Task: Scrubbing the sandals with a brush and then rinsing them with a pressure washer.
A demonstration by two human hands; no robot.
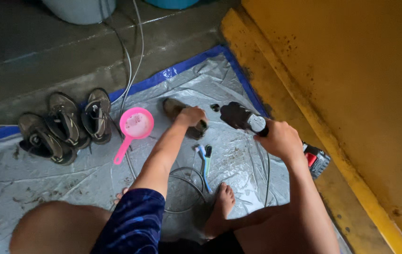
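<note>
Bare foot [220, 207] at 6 o'clock on the grey tarp [59, 183]. Toothbrushes [204, 160] just beyond. Right hand [281, 138], 3 o'clock, fingers clamped on a power tool [250, 121] with dark brush head. Left hand [191, 115], fingers wrapped on a muddy shoe [175, 107]. Pink scoop [135, 126] and sandals [64, 124] at 10 o'clock.

The person wore a dark navy short sleeve [132, 223] with a mottled lighter-blue pattern. Both forearms were bare, with no watch or rings visible on the left hand [192, 115] or right hand [281, 139]. The legs and foot [220, 203] were bare, without shoes.
</note>
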